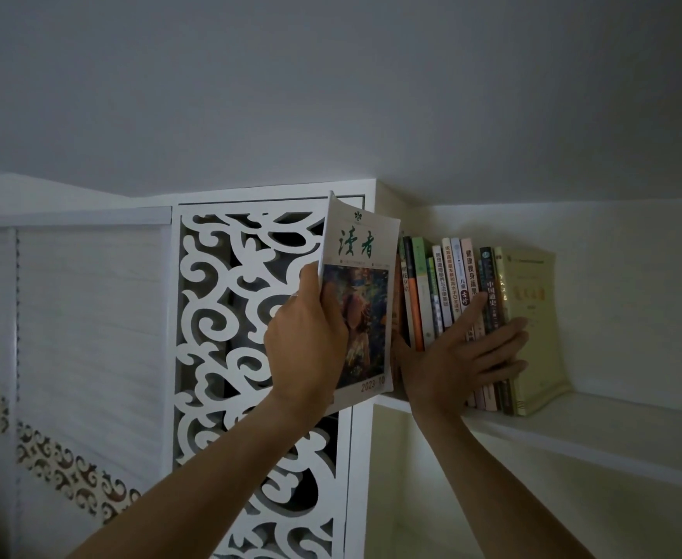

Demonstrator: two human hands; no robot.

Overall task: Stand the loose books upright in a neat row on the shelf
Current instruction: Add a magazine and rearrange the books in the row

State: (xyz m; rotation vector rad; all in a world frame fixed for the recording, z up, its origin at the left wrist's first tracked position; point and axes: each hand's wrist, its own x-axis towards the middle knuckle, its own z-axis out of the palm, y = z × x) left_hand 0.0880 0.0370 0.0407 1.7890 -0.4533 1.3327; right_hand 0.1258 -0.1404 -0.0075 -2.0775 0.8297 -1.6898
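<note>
Holding a magazine (pixel 361 300) upright, the left hand (pixel 305 340) has its grip curled round the left edge, thumb on the cover. At 3 o'clock from it, the right hand (pixel 458 359) presses straight open fingers on a row of books (pixel 452 284) standing on the white shelf (pixel 597 429), leaning a little.

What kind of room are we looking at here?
Probably a home study or bedroom corner. A white built-in bookshelf carries a row of upright books, a carved white lattice panel stands beside it, and the left hand holds a magazine.
</note>
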